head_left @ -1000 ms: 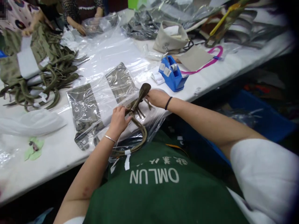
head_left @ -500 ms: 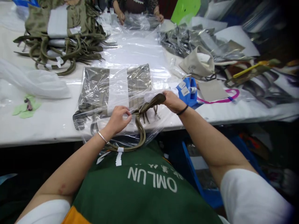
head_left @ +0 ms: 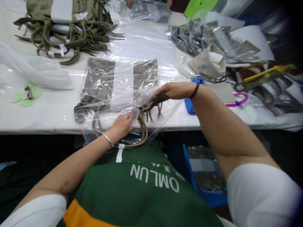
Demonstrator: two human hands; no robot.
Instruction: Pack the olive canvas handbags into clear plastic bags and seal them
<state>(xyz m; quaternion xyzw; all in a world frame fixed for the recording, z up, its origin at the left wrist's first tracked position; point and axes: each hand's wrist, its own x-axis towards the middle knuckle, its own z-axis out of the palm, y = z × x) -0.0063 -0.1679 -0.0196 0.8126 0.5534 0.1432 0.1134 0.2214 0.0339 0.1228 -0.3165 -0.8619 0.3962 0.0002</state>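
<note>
An olive bag (head_left: 99,75) with a white paper band (head_left: 121,78) lies inside clear plastic at the table's front edge. Its looped handles (head_left: 144,127) stick out toward my apron. My left hand (head_left: 121,126) is closed at the plastic film beside the handles, fingertips pressed on it. To the right, my right hand (head_left: 170,90) has its fingers wrapped over the plastic and the dark olive strap end (head_left: 159,99); the fingertips are partly hidden.
Olive bags (head_left: 94,34) are piled at the back left. A blue tape dispenser (head_left: 190,105) is partly behind my right forearm. Wrapped goods (head_left: 189,37) lie back right. A blue crate (head_left: 189,164) stands below the table. A person's hand (head_left: 129,3) shows at the top.
My right hand has moved over the strap from its right side, its forearm now covering part of the dispenser. My left fingers have straightened somewhat onto the plastic. The view has shifted slightly.
</note>
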